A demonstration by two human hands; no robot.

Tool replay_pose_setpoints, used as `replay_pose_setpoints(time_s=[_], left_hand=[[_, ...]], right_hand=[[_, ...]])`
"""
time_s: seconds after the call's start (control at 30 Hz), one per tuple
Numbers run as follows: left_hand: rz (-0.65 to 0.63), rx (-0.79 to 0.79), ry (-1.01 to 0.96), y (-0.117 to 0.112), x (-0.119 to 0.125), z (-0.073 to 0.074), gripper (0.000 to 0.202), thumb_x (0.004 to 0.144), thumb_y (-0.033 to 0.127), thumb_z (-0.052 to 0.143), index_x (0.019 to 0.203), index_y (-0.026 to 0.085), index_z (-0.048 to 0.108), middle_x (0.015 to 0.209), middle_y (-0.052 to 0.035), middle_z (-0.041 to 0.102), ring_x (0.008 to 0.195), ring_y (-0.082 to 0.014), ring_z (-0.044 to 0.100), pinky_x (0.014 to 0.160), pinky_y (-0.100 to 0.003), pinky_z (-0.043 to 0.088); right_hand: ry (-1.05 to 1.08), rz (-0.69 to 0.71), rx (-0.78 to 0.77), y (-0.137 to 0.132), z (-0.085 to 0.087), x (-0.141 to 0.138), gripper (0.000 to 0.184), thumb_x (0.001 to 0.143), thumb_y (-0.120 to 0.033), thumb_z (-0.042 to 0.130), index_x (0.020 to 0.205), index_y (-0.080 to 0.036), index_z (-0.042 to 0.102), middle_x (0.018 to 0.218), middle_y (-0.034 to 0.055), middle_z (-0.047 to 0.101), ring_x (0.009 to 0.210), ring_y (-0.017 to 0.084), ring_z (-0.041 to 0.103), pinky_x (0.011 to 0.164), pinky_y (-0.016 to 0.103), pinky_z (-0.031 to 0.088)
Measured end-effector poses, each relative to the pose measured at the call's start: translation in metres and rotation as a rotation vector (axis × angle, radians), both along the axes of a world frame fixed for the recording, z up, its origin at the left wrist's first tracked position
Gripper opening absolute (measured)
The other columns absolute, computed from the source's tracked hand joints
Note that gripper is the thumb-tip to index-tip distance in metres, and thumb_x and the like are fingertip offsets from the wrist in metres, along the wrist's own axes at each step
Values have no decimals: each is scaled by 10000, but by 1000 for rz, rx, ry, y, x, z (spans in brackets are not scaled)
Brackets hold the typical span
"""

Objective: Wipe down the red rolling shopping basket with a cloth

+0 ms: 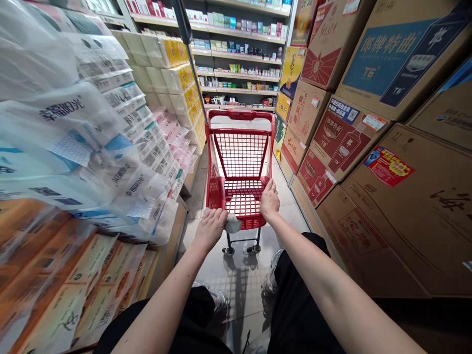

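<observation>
Cart (241,179) is standing between packs (110,162) and boxes (334,132), apparently being wiped: cloth (233,224) is being gripped by the left hand's (213,225) fingers, the Cart's edge by the right hand's (270,200). Steady bracing is seemingly being called for next.

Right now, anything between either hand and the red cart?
Right hand: nothing visible; it is on the right side of the red cart. Left hand: a pale, cloth-like wad shows beside it, at the cart's near left corner; direct contact there is unclear.
</observation>
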State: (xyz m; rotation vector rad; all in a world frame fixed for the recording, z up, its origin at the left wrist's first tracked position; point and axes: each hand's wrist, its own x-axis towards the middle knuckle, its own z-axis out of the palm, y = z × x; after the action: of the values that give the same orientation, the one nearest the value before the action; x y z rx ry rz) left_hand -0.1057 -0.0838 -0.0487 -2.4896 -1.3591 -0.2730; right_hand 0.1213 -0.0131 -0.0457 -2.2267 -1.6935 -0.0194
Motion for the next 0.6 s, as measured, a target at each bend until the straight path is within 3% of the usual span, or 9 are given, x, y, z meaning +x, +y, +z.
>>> replay_pose_setpoints(time_s=[0.1,0.23,0.37,0.5,0.6], left_hand=[[-50,-24,-38,-3,-2,1,383,811,86,516,1185,163,538,1010,-103,607,983,-269,557,927,-420,425],[-169,-63,-36,2,-24,5,601,732,99,622,1312,169,480,1235,-121,597,1201,-264,520,1136,-459,285],[-216,-63,-27,10,-45,6,599,765,144,594,1348,181,458,1364,-130,544,1384,-269,381,1197,-516,159],[-185,-46,-26,14,-45,4,499,758,91,536,1250,170,513,1217,-123,619,1266,-261,499,1189,-504,206],[-192,-71,-4,12,-35,6,449,715,102,596,1154,177,536,1065,-95,636,1082,-250,575,1164,-473,272]], right_hand=[[17,58,-39,-2,2,8,687,897,-48,334,1539,-48,89,1425,264,424,1045,230,640,832,306,554],[4,149,-42,3,4,15,717,902,-86,378,1534,-36,43,1414,263,406,1072,220,625,856,275,528],[-15,191,-51,9,3,14,758,887,-97,404,1534,-31,15,1442,263,374,1073,226,621,863,268,519],[-14,209,-53,16,5,12,748,885,-90,377,1542,-51,22,1459,249,381,1080,231,611,864,290,522],[-56,195,-31,19,7,12,691,889,-72,327,1539,-35,95,1498,261,348,1250,282,505,955,359,480]])
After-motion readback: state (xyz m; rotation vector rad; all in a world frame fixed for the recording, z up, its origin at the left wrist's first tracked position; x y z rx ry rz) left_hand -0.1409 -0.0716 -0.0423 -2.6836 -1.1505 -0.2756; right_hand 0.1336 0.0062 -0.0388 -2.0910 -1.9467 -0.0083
